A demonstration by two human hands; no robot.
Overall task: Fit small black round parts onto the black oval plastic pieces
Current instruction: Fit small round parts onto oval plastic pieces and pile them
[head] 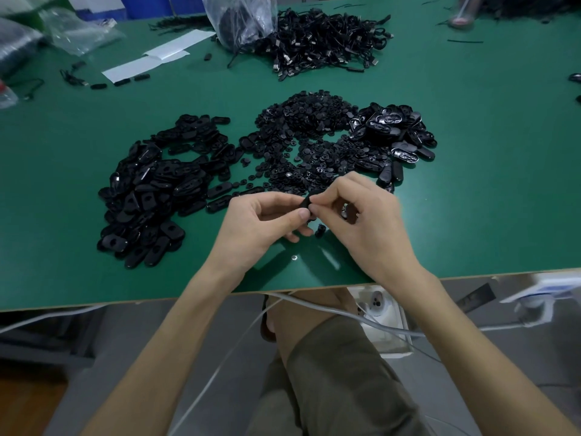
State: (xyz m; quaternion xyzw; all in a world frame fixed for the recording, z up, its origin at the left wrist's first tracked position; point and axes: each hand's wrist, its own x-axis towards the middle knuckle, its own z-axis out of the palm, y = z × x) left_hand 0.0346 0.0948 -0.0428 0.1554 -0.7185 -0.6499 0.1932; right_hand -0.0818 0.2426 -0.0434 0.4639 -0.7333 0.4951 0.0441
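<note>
Soft overhead light is spreading over the green table [471,190], glossy black pieces [387,119] are glinting, corners are blurring and bending.

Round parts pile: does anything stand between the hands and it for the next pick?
Nothing visible does. The round parts pile lies uncovered on the green table, just beyond the left hand and right hand, whose fingers both pinch one oval piece.

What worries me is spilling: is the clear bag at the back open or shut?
Open, it seems: black cables run from inside the clear bag out onto the green table.
</note>
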